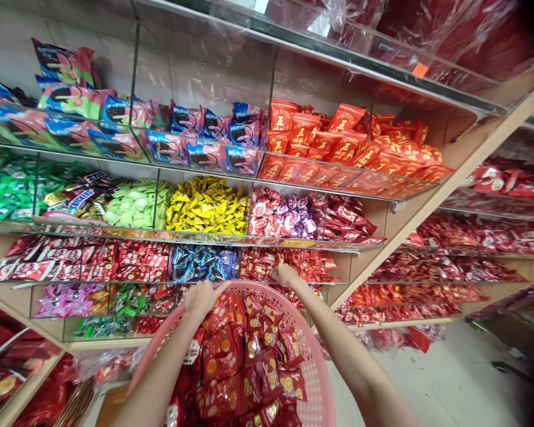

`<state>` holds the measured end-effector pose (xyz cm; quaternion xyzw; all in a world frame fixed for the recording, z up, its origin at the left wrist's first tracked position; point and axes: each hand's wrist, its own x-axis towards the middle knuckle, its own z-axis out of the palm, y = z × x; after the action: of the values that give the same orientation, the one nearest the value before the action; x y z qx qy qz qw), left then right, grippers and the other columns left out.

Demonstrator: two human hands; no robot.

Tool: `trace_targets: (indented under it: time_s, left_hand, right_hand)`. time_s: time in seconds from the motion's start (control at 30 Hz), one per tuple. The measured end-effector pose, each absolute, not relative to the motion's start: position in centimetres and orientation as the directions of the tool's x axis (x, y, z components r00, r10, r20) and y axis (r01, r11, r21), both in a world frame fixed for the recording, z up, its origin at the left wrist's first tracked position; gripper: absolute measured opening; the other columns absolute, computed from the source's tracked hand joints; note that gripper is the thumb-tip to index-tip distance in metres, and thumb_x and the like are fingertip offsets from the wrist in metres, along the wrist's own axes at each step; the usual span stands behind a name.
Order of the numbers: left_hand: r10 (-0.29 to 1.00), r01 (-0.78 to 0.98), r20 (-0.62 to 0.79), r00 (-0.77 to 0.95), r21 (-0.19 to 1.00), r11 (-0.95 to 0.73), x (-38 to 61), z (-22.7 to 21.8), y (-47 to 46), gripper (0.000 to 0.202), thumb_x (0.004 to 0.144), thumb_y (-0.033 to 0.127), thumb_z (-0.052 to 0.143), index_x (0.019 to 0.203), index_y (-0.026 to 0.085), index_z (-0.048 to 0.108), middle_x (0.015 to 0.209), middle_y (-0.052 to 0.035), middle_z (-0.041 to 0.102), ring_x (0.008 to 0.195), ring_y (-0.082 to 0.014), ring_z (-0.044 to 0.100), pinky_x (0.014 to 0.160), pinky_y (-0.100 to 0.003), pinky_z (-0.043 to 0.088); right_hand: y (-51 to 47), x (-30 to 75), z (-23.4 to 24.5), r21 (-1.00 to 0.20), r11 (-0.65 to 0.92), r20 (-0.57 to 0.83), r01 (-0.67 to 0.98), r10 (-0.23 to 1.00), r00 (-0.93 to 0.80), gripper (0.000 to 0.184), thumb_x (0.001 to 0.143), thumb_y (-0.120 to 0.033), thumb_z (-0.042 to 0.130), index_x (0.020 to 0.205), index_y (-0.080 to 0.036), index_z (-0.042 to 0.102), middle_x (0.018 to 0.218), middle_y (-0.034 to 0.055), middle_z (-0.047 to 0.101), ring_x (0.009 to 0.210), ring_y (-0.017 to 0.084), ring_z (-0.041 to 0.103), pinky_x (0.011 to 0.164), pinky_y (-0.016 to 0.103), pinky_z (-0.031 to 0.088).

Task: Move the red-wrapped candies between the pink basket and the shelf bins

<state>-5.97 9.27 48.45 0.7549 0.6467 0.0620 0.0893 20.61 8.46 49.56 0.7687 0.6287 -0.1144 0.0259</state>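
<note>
Two hands holding a heaped pink perforated plastic basket (314, 379) up at the shelf.
Left hand (201, 298) is clamping the basket's far rim, fingers curled over it. Right hand (283, 274) is sitting at the rim beside the glass-fronted bin of red sweets (311, 264) (fingers hidden, grip cannot be told). Red foil sweet packets (249, 356) are piling high, so any tilt or slipping grip is risking a spill.

1. The basket (314, 379) is cut off at the bottom edge, and so are both arms.
2. The right grip (285, 274) hides its fingers behind the rim.
3. Words on the red packs (244, 362) are too small to read.
</note>
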Motion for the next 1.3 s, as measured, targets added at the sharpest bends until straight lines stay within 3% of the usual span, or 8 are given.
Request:
trace_targets:
  time_s: [0.37, 0.5, 0.67, 0.87, 1.07, 1.17, 1.3]
  left_hand:
    - [0.988, 0.967, -0.027, 0.155, 0.209, -0.146, -5.9, 48.5, 9.3, 0.082, 0.073, 0.072, 0.014, 0.084, 0.010, 0.066, 0.088, -0.0198, 0.065, 0.087, -0.0347, 0.060, 0.072, -0.042, 0.043]
    - [0.988, 0.968, -0.030, 0.150, 0.208, -0.141, -5.9, 48.6, 9.3, 0.082, 0.073, 0.072, 0.015, 0.085, 0.010, 0.066, 0.089, -0.0194, 0.065, 0.087, -0.0343, 0.060, 0.073, -0.041, 0.043]
    - [0.987, 0.963, -0.038, 0.157, 0.227, -0.144, -6.0, 48.5, 9.4, 0.080, 0.073, 0.072, 0.016, 0.084, 0.011, 0.067, 0.089, -0.0187, 0.065, 0.087, -0.0336, 0.060, 0.074, -0.041, 0.043]
    - [0.987, 0.965, -0.022, 0.160, 0.214, -0.151, -6.0, 48.4, 9.4, 0.082, 0.073, 0.072, 0.014, 0.083, 0.011, 0.067, 0.088, -0.0195, 0.065, 0.087, -0.0339, 0.060, 0.073, -0.042, 0.044]
    - [0.987, 0.968, -0.029, 0.155, 0.204, -0.146, -5.9, 48.4, 9.4, 0.082, 0.072, 0.072, 0.014, 0.085, 0.011, 0.067, 0.090, -0.0210, 0.065, 0.088, -0.0329, 0.060, 0.075, -0.041, 0.043]
    - [0.988, 0.969, -0.028, 0.150, 0.203, -0.141, -6.0, 48.3, 9.5, 0.082, 0.072, 0.073, 0.014, 0.084, 0.011, 0.067, 0.090, -0.0204, 0.065, 0.087, -0.0332, 0.060, 0.074, -0.041, 0.043]
    - [0.987, 0.968, -0.019, 0.157, 0.202, -0.150, -6.0, 48.1, 9.6, 0.081, 0.072, 0.073, 0.015, 0.082, 0.012, 0.067, 0.088, -0.0189, 0.065, 0.086, -0.0331, 0.060, 0.073, -0.041, 0.044]
  right_hand:
    - [9.8, 20.1, 49.7, -0.171, -0.204, -0.349, 0.964, 0.927, 0.134, 0.045, 0.065, -0.058, 0.059, 0.076, -0.015, 0.063, 0.075, 0.0072, 0.064, 0.064, 0.016, 0.058, 0.055, 0.023, 0.039]
    - [9.6, 20.8, 49.4, -0.297, -0.115, -0.292, 0.948, 0.956, 0.024, 0.040, 0.065, -0.054, 0.062, 0.072, -0.015, 0.063, 0.066, 0.0033, 0.062, 0.061, 0.014, 0.054, 0.054, 0.022, 0.037]
    - [9.0, 21.3, 49.2, -0.315, -0.025, -0.243, 0.949, 0.969, -0.055, 0.027, 0.069, -0.041, 0.063, 0.077, -0.015, 0.063, 0.070, 0.0006, 0.063, 0.063, 0.010, 0.053, 0.056, 0.019, 0.035]
    - [7.3, 20.7, 49.5, -0.230, 0.018, -0.127, 0.973, 0.991, -0.048, 0.021, 0.082, -0.029, 0.049, 0.073, -0.015, 0.061, 0.074, 0.0055, 0.063, 0.070, 0.012, 0.056, 0.060, 0.020, 0.032]
    - [5.9, 20.6, 50.4, -0.146, -0.069, 0.033, 0.987, 0.997, 0.074, 0.028, 0.090, -0.032, 0.033, 0.089, -0.016, 0.056, 0.083, 0.0102, 0.062, 0.077, 0.017, 0.059, 0.062, 0.023, 0.032]
    - [4.9, 21.0, 51.4, -0.286, -0.068, 0.129, 0.956, 0.986, 0.109, 0.030, 0.090, -0.037, 0.032, 0.086, -0.017, 0.054, 0.071, 0.0056, 0.062, 0.068, 0.015, 0.058, 0.061, 0.021, 0.033]
    - [2.3, 20.8, 52.3, -0.693, 0.042, 0.120, 0.720, 0.991, 0.058, 0.034, 0.087, -0.046, 0.035, 0.075, -0.017, 0.050, 0.050, -0.0017, 0.054, 0.049, 0.011, 0.053, 0.056, 0.021, 0.036]
